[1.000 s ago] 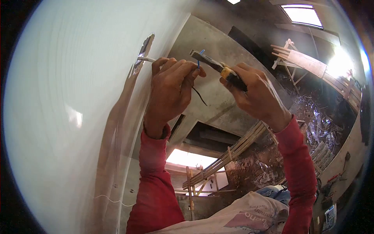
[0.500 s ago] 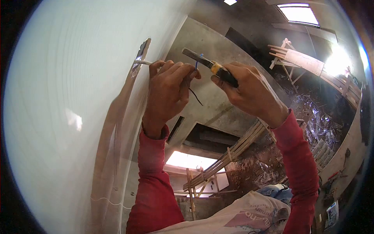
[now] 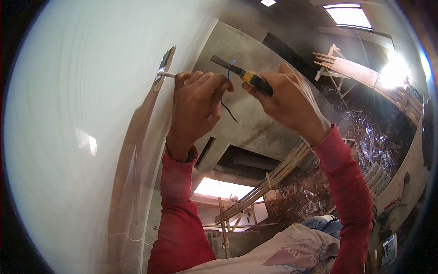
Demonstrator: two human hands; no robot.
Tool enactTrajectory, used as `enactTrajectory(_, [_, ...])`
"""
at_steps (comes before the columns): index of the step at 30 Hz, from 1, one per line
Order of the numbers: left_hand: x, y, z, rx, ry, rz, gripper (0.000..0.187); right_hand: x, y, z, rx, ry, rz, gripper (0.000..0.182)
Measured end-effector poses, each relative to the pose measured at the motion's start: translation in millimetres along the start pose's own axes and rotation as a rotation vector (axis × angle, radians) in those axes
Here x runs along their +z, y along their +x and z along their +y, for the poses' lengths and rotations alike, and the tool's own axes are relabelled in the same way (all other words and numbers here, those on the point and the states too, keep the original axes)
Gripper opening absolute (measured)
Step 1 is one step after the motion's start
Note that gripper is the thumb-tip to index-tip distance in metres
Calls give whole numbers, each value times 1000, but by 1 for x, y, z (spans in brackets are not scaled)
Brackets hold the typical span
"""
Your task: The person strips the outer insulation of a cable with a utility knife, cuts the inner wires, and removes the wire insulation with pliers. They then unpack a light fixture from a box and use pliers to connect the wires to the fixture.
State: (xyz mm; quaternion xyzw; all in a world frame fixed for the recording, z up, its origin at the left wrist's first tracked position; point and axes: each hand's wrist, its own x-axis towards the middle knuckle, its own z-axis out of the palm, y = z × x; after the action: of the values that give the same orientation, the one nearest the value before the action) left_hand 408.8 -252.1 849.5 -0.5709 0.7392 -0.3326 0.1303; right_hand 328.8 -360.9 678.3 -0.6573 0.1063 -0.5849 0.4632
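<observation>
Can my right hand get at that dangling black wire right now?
Probably yes, at least with the tool: the black wire hangs below the left hand, with nothing visible between it and the right hand. But that hand is wrapped around the tool, so its fingers aren't free.

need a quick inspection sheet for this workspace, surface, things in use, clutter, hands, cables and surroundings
surface: glossy pale panel with a narrow, rough-edged opening
things in use: tool with a yellow-and-black handle, its metal end crossing the blue wire in this view
clutter: shiny loose debris on the ground
left hand: fingers closed on the blue wire
right hand: gripping the tool's handle
cables: pale cable runs from the opening to the left hand; dark wire hangs below it; thin white wire lower down
surroundings: bundled poles, plank-topped trestle
</observation>
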Motion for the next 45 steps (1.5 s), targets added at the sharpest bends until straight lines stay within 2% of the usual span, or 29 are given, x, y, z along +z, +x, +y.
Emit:
enactTrajectory(2, [3, -1, -5, 14, 6, -7, 12, -1, 3, 2, -10, -74, 54, 27])
enactTrajectory(7, [4, 0, -4, 35, -5, 2, 13, -5, 12, 4, 117, -119, -49, 28])
enactTrajectory(11, [9, 2, -2, 11, 87, 2, 8, -5, 17, 1, 147, -227, -3, 27])
enactTrajectory(12, [12, 2, -2, 17, 128, 26, 16, -1, 18, 3, 159, -249, 23, 25])
enactTrajectory(13, [12, 2, -2, 21, 126, 28, 16, 3, 19, 6, 172, -272, 50, 23])
enactTrajectory(17, [13, 1, 0, 6, 152, 19, 13, 9, 25, 10, 152, -282, 110, 26])
enactTrajectory(22, [13, 4, 0, 10, 135, 20, 11, 2, 32, 4, 254, -325, 73, 30])
enactTrajectory(25, [14, 8, -3, -10, 174, 15, 11, 1, 38, 3, 257, -347, 52, 25])
enactTrajectory(26, [12, 11, -1, -39, 169, -31, 6, 2, 41, 6, 256, -347, 51, 25])
enactTrajectory(28, [12, 14, -2, -69, 163, -73, 3, 6, 50, 13, 304, -386, 86, 33])
enactTrajectory(32, [20, 16, -7, -45, 155, -26, 11, 4, 62, 19, 277, -464, 66, 31])
enactTrajectory(34, [20, 10, -9, -32, 160, -19, 15, 6, 66, 23, 202, -515, 46, 20])
enactTrajectory(37, [21, 16, -11, -40, 225, -82, 23, 16, 82, 35, 220, -546, 130, 27])
enactTrajectory(39, [25, 25, -13, -29, 233, 23, 12, 13, 87, 34, 256, -498, 160, 26])
enactTrajectory(42, [32, 30, -19, -41, 186, 59, 7, 12, 86, 26, 318, -462, 140, 22])
enactTrajectory(43, [28, 26, -22, -34, 303, 25, 3, 12, 83, 19, 328, -476, 100, 22])
enactTrajectory(44, [22, 24, -16, -33, 296, 14, 3, 20, 95, 46, 340, -474, 93, 22])
enactTrajectory(45, [17, 22, -8, -49, 244, -6, 4, 28, 121, 99, 391, -350, 260, 24])
